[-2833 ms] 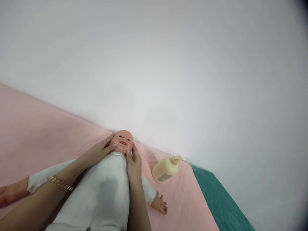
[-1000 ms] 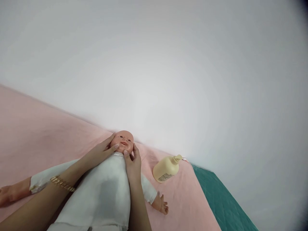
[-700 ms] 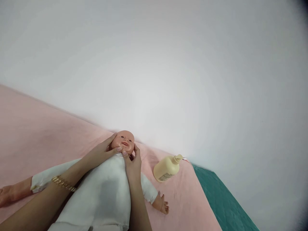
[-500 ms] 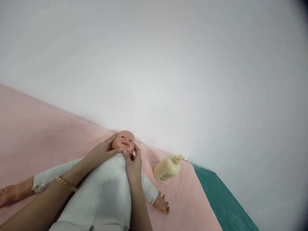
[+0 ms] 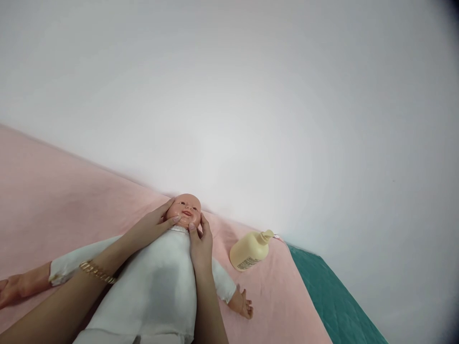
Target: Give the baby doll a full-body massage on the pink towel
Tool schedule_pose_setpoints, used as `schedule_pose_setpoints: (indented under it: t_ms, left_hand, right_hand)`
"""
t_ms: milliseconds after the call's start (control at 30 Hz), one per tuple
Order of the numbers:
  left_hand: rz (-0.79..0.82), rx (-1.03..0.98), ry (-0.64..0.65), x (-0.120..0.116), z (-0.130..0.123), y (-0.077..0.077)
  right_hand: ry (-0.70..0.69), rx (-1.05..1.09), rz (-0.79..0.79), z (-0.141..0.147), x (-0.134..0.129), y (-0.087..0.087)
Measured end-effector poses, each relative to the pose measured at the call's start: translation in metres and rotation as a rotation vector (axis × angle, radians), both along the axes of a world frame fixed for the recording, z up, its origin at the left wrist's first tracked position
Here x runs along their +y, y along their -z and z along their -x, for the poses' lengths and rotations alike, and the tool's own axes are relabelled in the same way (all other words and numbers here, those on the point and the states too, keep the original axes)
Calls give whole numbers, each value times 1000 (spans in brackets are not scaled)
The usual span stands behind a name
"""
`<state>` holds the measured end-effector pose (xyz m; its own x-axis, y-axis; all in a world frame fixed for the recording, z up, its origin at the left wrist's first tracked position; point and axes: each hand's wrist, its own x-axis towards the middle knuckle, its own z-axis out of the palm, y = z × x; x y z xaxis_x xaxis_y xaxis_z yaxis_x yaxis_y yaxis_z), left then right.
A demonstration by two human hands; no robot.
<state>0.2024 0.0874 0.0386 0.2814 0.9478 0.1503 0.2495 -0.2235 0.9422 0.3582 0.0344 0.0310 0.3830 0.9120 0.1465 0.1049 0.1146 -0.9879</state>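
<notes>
A baby doll [image 5: 158, 286] in a white cloth suit lies on its back, its bare plastic head [image 5: 188, 202] at the far end and its arms spread out. My left hand [image 5: 155, 227] cups the left side of the head, the thumb lying on the cheek beside the mouth. On the other side, my right hand [image 5: 202, 242] curls around the jaw, with its thumb by the chin and its fingertips near the ear. A gold-coloured bracelet [image 5: 97, 272] circles my left wrist. The back of the doll's head is hidden.
Right of the doll stands a pale yellow pump bottle [image 5: 247, 251] on a pink cloth [image 5: 71, 191]. A green quilted surface [image 5: 332, 291] shows beyond the cloth's right edge. A plain white wall [image 5: 229, 105] rises behind.
My thumbs have moved apart from the middle of the chin. The left one has slid up and left on the cheek, the right one outward along the jaw.
</notes>
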Motion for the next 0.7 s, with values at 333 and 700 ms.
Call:
schedule_pose_setpoints:
  t_ms: [333,700]
  left_hand:
    - [-69,67,49,7,3,7]
    - [-50,28,40,2,2,0]
  right_hand:
    - [-3,-4,-20,-3,2,4]
    - [-22,1,10,0,-1,-2]
